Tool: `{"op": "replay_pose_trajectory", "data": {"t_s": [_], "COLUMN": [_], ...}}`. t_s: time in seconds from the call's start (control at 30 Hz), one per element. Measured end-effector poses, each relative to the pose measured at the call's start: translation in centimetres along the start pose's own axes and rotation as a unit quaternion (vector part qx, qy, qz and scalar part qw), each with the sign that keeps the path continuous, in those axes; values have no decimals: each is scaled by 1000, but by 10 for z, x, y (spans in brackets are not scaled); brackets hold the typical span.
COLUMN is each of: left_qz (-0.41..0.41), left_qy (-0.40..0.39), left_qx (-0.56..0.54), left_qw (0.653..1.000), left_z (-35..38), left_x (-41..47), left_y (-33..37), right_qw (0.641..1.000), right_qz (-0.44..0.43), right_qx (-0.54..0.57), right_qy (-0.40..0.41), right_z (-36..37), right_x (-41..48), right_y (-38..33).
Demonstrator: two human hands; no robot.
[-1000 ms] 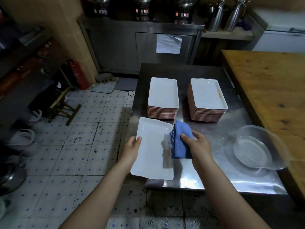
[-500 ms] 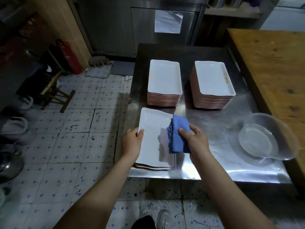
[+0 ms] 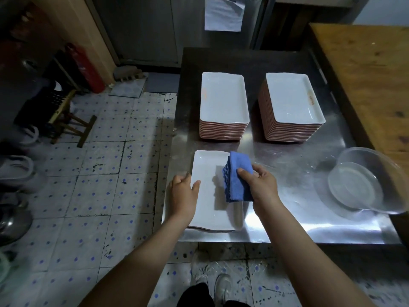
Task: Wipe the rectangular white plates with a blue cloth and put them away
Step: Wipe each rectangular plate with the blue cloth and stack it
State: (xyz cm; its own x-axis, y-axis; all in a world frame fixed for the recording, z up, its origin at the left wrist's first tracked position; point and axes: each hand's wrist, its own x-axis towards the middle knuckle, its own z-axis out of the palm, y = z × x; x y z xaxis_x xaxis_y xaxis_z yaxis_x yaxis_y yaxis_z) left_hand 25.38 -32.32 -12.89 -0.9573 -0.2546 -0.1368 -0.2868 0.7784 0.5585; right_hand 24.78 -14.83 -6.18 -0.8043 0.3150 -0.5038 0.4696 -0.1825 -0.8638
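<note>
A dim kitchen with a stained tiled floor (image 3: 99,196), seen from above by the person working. A stainless steel table (image 3: 287,218) fills the middle of the view. A wooden table (image 3: 365,74) stands against the steel table's right edge, and a steel cabinet (image 3: 143,29) with a sheet of paper (image 3: 223,13) stuck to it stands beyond its far edge. On the floor to the left are a wooden stool (image 3: 68,122) and a red fire extinguisher (image 3: 88,69).

Two tall stacks of rectangular white plates sit side by side toward the far edge of the steel table, the left stack (image 3: 223,100) and the right stack (image 3: 292,98), apart from each other. A clear bowl (image 3: 363,185) rests at the right edge, tilted against the wooden table.

Near the front left corner a single white plate (image 3: 205,202) lies flat on top of a very low pile of plates. A folded blue cloth (image 3: 238,180) lies over the plate's right rim.

The left hand (image 3: 181,193) grips the plate's left rim, thumb on the upper face and fingers curled over the edge. The right hand (image 3: 261,185) pinches the cloth, thumb on top, pressing it onto the plate. The hands are apart, one at each long side of the plate.
</note>
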Motion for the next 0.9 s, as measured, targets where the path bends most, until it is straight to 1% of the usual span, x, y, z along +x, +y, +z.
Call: {"op": "replay_pose_trajectory", "data": {"t_s": [0.27,0.43,0.5,0.6,0.67,0.9], "left_qz": [-2,-45,-66,-103,-108,-99], "left_qy": [-29,-101,-120,-117,-113,-72], "left_qx": [-93,-124,-146,-226,-261,-302], "left_qw": [995,986,980,962,953,945], "left_z": [-22,-48,-56,-63,-65,-61], "left_x": [24,64,79,104,120,175], "left_y": [13,32,41,57,69,113], "right_qw": [1000,999,999,998,998,999], "right_qz": [-16,-19,-23,-33,-39,-44], "right_qx": [-3,16,30,35,34,24], "right_qy": [8,21,31,40,37,5], "right_z": [10,11,12,13,15,25], "right_x": [11,19,23,32,41,78], "right_y": [-22,-37,-44,-54,-63,-93]}}
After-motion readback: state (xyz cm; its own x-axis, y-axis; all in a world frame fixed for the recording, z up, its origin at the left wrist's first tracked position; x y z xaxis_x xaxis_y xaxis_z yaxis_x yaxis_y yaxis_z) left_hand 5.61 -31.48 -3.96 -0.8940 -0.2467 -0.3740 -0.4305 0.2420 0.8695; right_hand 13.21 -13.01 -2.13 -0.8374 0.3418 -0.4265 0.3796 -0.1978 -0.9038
